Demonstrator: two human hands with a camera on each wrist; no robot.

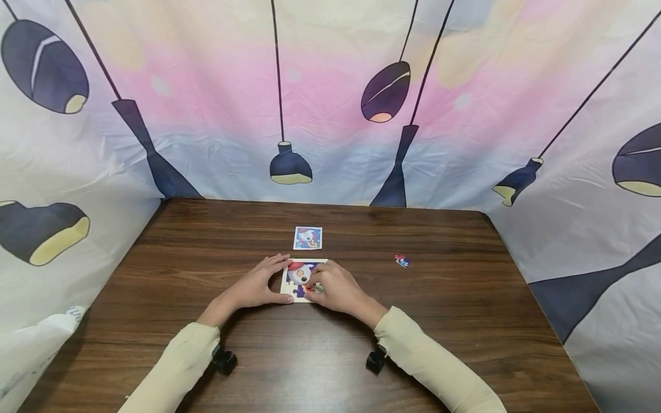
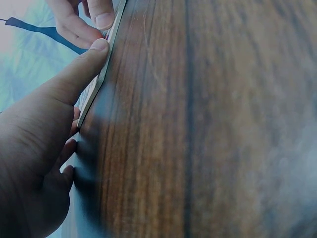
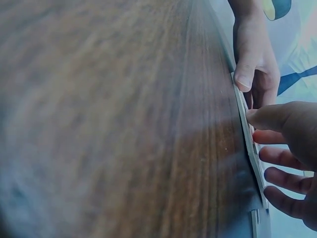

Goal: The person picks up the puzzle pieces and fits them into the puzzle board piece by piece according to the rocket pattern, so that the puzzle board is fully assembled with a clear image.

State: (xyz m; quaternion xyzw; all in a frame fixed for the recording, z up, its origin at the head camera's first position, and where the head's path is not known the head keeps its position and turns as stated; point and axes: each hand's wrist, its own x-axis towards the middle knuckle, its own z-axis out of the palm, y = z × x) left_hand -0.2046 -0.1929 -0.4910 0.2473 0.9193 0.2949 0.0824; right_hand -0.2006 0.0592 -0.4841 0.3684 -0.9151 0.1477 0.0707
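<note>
A small jigsaw puzzle in a pale tray (image 1: 283, 287) lies on the table, showing a white cartoon character with a red hat. Bare pale patches show in its lower left part. My left hand (image 1: 258, 284) holds the tray's left side, thumb at the near corner and fingertips at the far corner. In the left wrist view, that thumb (image 2: 81, 74) lies on the tray edge. Over the puzzle's right half, my right hand (image 1: 335, 287) bends down, with thumb and index finger pinching a puzzle piece (image 1: 308, 288) low against the picture. The hand hides most of this piece.
Behind the tray lies a square picture card (image 1: 307, 238) with a similar character. A few loose puzzle pieces (image 1: 402, 261) form a small heap to the right. The brown wooden table (image 1: 449, 321) meets a curtain (image 1: 330, 115) printed with lamps at its back and sides.
</note>
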